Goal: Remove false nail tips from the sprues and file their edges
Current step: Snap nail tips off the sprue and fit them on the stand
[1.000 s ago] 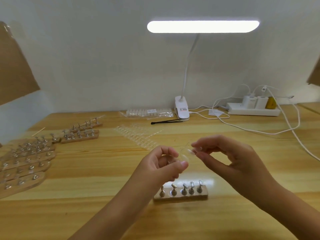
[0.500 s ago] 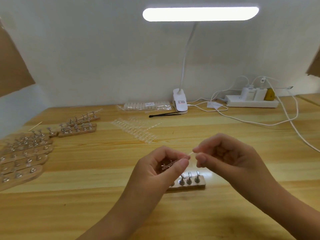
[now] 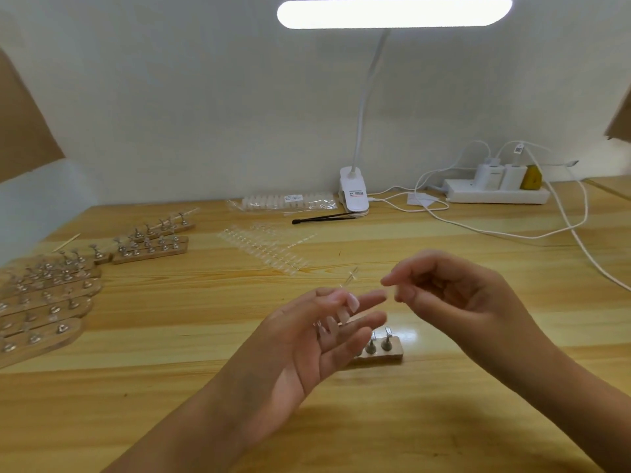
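The left hand lies palm up over the table, its fingers straight and loosely spread. A pale tip rests in the gap between its thumb and forefinger, carried rather than pinched. A short clear sprue shows at 12 o'clock from that tip, just above the thumb. Its long axis runs from 7 to 1 o'clock. Whether it touches the thumb or is loose in the air, I cannot tell.

The right hand is at 3 o'clock from the left fingertips, near them but apart. Its fingers are curled, with thumb and forefinger narrowly parted. The picture does not show whether something clear sits between them.

The coming move probably turns on the tip. It lies at 9 o'clock from the right fingertips, and the left hand is already under it. The right hand would have to reach leftward to take it, or go for a file, though I can make out no file for certain.

Half a second earlier the left fingers were curled round the sprue and the right pinched its end, the hands touching. Now the left has flattened, the hands have parted, and the sprue stands clear above the thumb.

The block with metal pegs sits at 6 o'clock below the fingertips. Uncut strips lie at 11 o'clock.
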The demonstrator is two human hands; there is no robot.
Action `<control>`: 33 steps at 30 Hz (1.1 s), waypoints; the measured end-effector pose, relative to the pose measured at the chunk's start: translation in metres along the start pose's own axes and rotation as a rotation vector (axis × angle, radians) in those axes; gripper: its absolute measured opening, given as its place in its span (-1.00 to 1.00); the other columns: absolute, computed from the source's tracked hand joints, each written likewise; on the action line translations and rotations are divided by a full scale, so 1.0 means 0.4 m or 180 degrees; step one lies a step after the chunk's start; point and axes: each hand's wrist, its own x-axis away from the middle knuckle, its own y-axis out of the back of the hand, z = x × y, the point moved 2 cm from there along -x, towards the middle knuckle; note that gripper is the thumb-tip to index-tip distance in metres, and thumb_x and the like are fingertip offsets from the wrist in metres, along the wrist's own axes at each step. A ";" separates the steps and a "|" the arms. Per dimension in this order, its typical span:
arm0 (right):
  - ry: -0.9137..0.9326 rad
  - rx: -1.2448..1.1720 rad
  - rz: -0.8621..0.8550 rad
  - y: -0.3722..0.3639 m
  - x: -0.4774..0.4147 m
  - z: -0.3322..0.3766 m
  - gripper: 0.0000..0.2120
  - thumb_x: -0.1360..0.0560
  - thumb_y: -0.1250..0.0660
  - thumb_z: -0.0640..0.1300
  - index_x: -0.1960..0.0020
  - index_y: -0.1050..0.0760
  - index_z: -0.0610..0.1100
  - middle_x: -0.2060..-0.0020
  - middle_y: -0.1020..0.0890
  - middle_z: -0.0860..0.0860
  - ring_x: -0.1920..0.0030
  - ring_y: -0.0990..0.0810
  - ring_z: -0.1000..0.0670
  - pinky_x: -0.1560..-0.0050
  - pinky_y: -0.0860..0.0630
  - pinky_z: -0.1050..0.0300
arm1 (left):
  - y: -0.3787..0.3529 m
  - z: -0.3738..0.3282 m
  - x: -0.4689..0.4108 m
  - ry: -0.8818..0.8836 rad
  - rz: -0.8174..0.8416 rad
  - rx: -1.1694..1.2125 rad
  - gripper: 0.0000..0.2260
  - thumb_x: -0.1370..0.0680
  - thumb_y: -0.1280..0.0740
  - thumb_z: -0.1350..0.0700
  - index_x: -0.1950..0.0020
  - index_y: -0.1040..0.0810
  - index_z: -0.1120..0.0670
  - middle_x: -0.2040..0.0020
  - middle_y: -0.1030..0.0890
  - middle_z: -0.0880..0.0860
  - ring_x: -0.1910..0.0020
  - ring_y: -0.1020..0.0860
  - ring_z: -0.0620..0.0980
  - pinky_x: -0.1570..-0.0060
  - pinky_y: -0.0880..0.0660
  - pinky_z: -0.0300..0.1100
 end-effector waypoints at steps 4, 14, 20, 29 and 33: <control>0.0178 0.0566 0.0189 -0.007 0.000 -0.013 -0.65 -0.48 -0.35 -0.46 0.04 -0.66 -0.02 0.20 -0.63 0.00 0.12 -0.60 -0.04 0.03 -0.53 0.21 | -0.014 0.004 0.005 0.0028 0.0256 -0.0124 -0.89 -0.52 -0.40 0.14 0.15 -0.67 0.15 -0.31 -0.57 0.26 -0.35 -0.52 0.14 -0.18 -0.55 -0.18; 0.0514 0.1550 0.0271 -0.013 0.003 -0.028 -0.79 -0.44 -0.40 -0.07 -0.05 -0.70 -0.04 0.16 -0.54 0.09 0.10 -0.56 0.10 0.04 -0.46 0.34 | -0.007 0.019 -0.004 -0.0027 0.0106 -0.0232 -0.88 -0.45 -0.47 0.13 0.16 -0.65 0.18 -0.39 -0.39 0.42 -0.36 -0.50 0.18 -0.19 -0.55 -0.12; 0.0538 0.1957 0.0087 -0.010 0.005 -0.027 -0.78 -0.47 -0.33 0.05 -0.03 -0.58 -0.04 0.14 -0.57 0.15 0.07 -0.54 0.13 0.01 -0.49 0.19 | 0.001 0.019 -0.009 0.0053 0.0291 0.0189 -0.90 -0.46 -0.51 0.14 0.12 -0.66 0.14 -0.34 -0.52 0.34 -0.37 -0.50 0.19 -0.30 -0.49 -0.02; 0.0574 0.1856 -0.0008 -0.008 0.004 -0.025 -0.82 -0.44 -0.39 0.02 0.07 -0.64 -0.07 0.00 -0.54 0.09 -0.07 -0.55 0.08 -0.11 -0.48 0.19 | 0.001 0.022 -0.007 -0.0045 0.0320 0.0110 -0.91 -0.52 -0.46 0.08 0.05 -0.65 0.08 -0.40 -0.47 0.30 -0.43 -0.43 0.19 -0.43 -0.32 0.01; 0.0494 0.1764 0.0077 -0.015 0.006 -0.029 -0.92 -0.43 -0.46 -0.16 0.08 -0.62 -0.07 0.07 -0.56 0.12 -0.02 -0.56 0.09 -0.07 -0.46 0.26 | 0.004 0.022 -0.006 -0.0004 0.0351 0.0091 -0.91 -0.52 -0.46 0.09 0.06 -0.64 0.09 -0.40 -0.47 0.32 -0.43 -0.43 0.20 -0.44 -0.30 0.02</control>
